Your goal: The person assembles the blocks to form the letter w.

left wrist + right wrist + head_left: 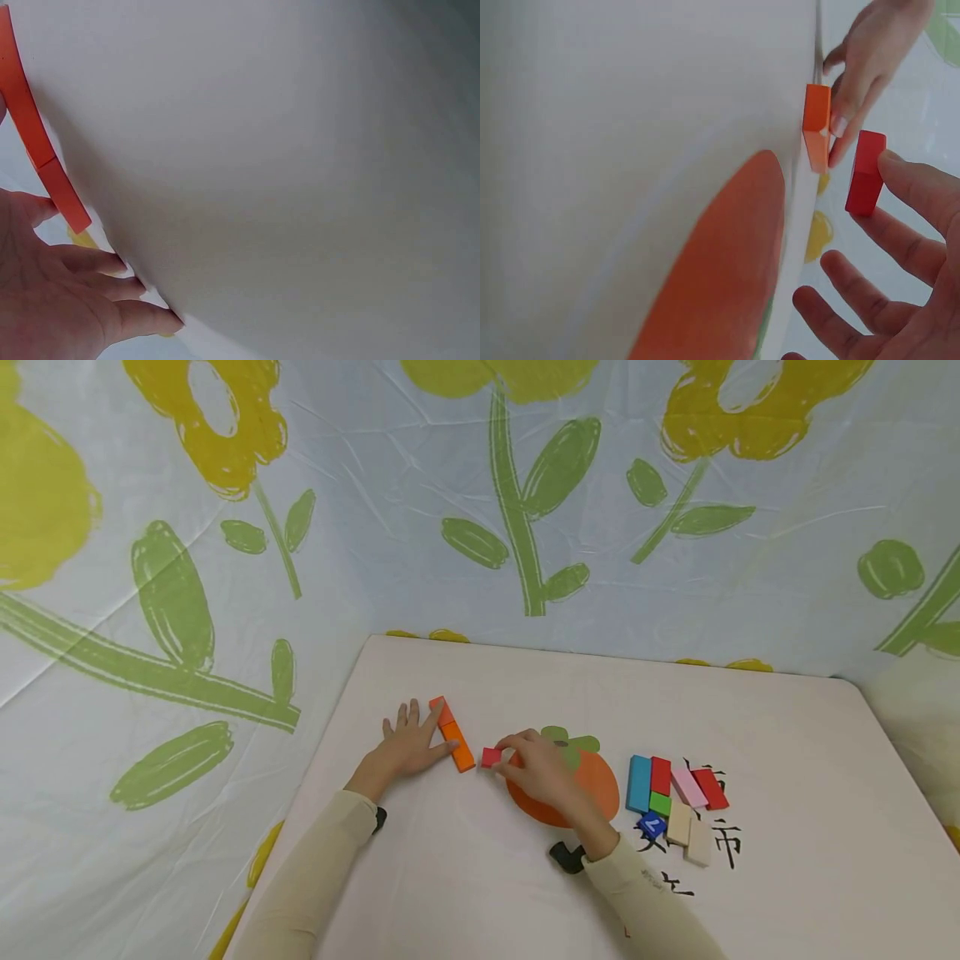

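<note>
We pinched the small red block [491,757] in our right hand [538,770]; our flat, spread left hand [408,745] steadied the orange blocks [453,734]. A careless nudge could have skewed that row.

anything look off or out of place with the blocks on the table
Mostly tidy. The two orange blocks lie end to end under the left hand; the right hand pinches a small red block. Only the blue block sits askew.
</note>
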The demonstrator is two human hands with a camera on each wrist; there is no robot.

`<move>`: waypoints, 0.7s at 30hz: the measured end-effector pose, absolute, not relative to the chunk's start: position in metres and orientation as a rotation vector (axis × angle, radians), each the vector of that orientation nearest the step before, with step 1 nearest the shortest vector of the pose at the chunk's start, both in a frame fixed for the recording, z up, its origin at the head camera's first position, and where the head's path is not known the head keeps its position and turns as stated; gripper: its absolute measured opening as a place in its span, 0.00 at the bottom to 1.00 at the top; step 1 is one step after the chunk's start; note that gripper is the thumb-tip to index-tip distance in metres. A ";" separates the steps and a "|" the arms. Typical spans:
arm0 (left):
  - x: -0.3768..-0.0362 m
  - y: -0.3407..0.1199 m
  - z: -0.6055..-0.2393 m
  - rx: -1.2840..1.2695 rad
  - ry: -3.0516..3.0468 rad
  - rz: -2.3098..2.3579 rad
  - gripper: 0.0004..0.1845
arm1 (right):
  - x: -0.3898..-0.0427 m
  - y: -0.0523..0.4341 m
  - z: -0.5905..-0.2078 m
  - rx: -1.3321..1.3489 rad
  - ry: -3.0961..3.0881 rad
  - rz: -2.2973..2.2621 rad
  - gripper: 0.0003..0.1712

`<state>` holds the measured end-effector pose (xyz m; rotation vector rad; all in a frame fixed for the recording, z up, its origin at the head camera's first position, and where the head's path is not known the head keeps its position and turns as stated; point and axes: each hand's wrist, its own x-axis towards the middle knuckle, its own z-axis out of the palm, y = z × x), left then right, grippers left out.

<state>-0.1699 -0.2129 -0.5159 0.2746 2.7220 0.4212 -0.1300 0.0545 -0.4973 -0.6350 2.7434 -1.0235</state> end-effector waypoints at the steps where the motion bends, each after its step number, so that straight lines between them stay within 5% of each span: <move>1: -0.170 -0.213 -0.516 0.273 2.722 0.423 0.50 | -0.130 0.053 -0.498 -0.636 2.743 -1.014 0.14; 21: -0.172 -0.214 -0.519 0.265 2.721 0.417 0.51 | -0.124 0.043 -0.512 -0.553 2.815 -0.824 0.13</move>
